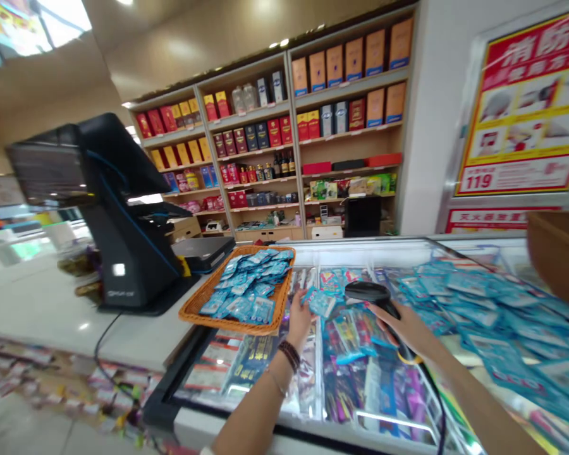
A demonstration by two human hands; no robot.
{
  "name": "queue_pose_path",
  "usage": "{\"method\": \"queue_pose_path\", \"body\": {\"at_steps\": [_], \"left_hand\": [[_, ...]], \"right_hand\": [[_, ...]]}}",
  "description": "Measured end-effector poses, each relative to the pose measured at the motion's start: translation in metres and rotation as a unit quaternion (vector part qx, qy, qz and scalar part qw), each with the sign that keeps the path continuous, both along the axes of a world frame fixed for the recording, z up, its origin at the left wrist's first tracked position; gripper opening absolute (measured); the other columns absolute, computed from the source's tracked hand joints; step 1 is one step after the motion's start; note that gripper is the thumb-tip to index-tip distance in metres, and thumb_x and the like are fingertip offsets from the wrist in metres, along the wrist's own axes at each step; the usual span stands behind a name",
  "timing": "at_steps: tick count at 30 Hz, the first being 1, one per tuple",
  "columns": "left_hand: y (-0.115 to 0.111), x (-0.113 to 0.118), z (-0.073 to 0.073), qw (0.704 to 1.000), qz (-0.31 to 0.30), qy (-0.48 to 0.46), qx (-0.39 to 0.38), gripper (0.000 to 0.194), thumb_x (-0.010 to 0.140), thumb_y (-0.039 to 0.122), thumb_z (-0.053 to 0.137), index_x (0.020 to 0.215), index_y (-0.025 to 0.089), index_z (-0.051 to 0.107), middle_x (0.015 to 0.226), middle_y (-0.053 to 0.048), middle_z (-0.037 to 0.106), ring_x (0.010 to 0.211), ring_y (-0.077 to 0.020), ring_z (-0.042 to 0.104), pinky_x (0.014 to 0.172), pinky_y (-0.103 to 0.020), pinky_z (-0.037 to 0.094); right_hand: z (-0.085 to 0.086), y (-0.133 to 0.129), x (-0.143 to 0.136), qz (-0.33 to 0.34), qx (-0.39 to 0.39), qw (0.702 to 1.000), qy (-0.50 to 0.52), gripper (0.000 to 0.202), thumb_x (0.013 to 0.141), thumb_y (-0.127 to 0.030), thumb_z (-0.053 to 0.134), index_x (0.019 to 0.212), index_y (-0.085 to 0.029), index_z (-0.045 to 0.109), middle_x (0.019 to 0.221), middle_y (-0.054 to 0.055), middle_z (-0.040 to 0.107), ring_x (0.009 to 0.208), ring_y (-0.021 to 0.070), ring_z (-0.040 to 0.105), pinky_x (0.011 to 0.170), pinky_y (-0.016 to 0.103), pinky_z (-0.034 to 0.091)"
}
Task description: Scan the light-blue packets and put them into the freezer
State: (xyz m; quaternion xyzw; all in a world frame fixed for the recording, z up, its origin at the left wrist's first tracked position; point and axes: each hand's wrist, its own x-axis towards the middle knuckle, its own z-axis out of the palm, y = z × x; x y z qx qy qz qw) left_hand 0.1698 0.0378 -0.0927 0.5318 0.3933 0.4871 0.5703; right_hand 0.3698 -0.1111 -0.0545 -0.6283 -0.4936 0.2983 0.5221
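Note:
My left hand (299, 321) pinches a small blue packet (321, 303) over the glass top of a display freezer (246, 393). In my right hand (401, 328) is a black barcode scanner (367, 291), gripped by its handle, with its head beside the packet. To the left of my left hand sits an orange wicker basket (194, 309) with many similar blue packets (249, 284) in it. A large loose heap of blue packets (493, 303) lies on the glass to the right of the scanner. The print on the held packet is too blurred to read.
A black checkout terminal (128, 246) stands on the white counter (52, 303) at left, beside a flat grey device (206, 248). The scanner's cable (439, 404) hangs down near my right forearm. A brown basket (559, 253) is at far right. Shelves of boxes (265, 136) line the back.

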Motion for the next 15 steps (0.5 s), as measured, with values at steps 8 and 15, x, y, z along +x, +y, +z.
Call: {"method": "queue_pose_path", "body": {"at_steps": [8,15], "left_hand": [[-0.027,0.089,-0.01,0.993,-0.115,0.038,0.009,0.026,0.087,0.029,0.064,0.11,0.017,0.066,0.062,0.007,0.051,0.046,-0.0075,0.045,0.047,-0.019,0.043],[-0.066,0.194,0.011,0.979,-0.201,-0.041,-0.004,0.033,0.078,0.022,0.075,0.109,0.016,0.068,0.098,-0.006,0.068,0.079,-0.0133,0.066,0.081,-0.032,0.062]], "right_hand": [[0.001,-0.055,0.085,-0.192,0.07,0.973,0.106,0.044,0.07,-0.064,0.073,0.066,-0.025,0.054,0.051,-0.005,0.055,0.033,0.0113,0.045,0.036,0.026,0.032],[-0.002,-0.12,0.151,-0.312,0.071,0.945,0.072,0.043,0.07,-0.064,0.072,0.066,-0.024,0.056,0.048,-0.005,0.057,0.032,0.0122,0.046,0.036,0.027,0.036]]}}
